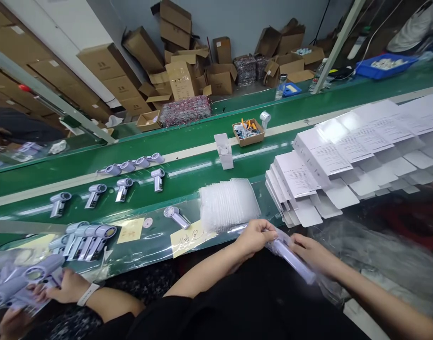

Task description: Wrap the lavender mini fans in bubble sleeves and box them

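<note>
At the table's front edge I hold a lavender handheld fan (294,262), tilted down to the right. Its head end is covered by my fingers and what looks like clear wrap. My left hand (255,236) pinches the upper end. Closed around the side of the fan is my right hand (314,252), slightly blurred. Just beyond my left hand lies a stack of white bubble-wrap bags (229,205). A single lavender fan (177,217) rests to the left of it, near a handwritten yellow note (188,241).
White flat boxes (326,146) are stacked at right with flaps open. Several fans (124,189) lie on the green belt (188,172). An upright white box (223,151) stands near a carton of small parts (250,134). At left, a co-worker's hands (69,285) handle more fans.
</note>
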The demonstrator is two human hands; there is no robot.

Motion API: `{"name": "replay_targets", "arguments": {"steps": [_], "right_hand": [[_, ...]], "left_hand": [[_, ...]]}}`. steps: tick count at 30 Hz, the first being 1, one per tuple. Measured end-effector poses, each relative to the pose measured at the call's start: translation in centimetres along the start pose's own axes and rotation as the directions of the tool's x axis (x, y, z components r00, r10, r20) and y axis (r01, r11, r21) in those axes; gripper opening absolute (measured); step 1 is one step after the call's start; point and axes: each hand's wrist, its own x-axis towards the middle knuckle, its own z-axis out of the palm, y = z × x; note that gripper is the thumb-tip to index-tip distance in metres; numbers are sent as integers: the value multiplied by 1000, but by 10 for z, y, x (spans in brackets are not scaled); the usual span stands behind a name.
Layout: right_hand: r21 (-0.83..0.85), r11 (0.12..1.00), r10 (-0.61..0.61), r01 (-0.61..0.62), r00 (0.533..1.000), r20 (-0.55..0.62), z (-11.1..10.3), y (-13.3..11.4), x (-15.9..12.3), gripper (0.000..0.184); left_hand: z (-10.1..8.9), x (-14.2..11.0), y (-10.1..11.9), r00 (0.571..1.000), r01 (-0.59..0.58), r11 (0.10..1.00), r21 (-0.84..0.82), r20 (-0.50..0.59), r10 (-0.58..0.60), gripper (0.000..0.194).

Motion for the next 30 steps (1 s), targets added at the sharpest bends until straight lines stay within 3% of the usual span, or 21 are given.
{"name": "replay_targets", "arguments": {"steps": [2,3,5,9,11,13,16,17,18,21,23,24,27,30], "right_hand": [[-276,955,-108,107,994,13,-20,-13,-19,28],[-333,936,-108,117,993,45,-28,-21,-27,28],[-346,934,-57,91,993,106,-40,-37,-40,28],[-323,942,-54,88,992,112,-48,-62,-50,27],[-283,952,-86,116,989,117,-49,-71,-51,26],[-206,968,-119,144,985,126,-45,-82,-52,26],[-115,966,-203,231,956,212,-33,-107,-53,27],[-114,953,-240,281,929,283,-29,-116,-53,27],[-141,929,-274,343,890,364,-25,-125,-53,28],[-340,745,-342,574,766,544,-26,-145,-46,25],[-481,561,-442,673,736,513,-35,-147,-31,14],[-546,479,-518,688,723,456,-41,-144,-20,19],[-693,288,-667,661,658,350,-56,-129,25,26],[-715,135,-596,686,632,495,-67,-129,62,25]], "left_hand": [[1,-8,2,995,85,988,-130,66,-77,22],[2,-12,3,989,120,978,-173,110,-102,25],[4,-17,6,980,149,961,-233,166,-111,29],[-4,-21,20,988,101,949,-298,141,-61,34],[-16,-25,30,994,9,962,-275,106,21,35],[-30,-33,38,979,-177,968,-180,72,192,42],[-44,-45,41,890,-450,888,92,131,437,99],[-45,-46,40,867,-495,849,182,163,471,112],[-44,-46,37,856,-517,817,256,176,487,112],[-40,-39,24,839,-535,749,391,145,524,58],[-44,-36,15,851,-505,764,401,83,519,26],[-48,-35,11,867,-472,806,358,21,498,19],[-72,-41,4,897,-363,931,33,-257,359,20],[-101,-54,5,853,-384,887,-258,-466,234,28]]}}
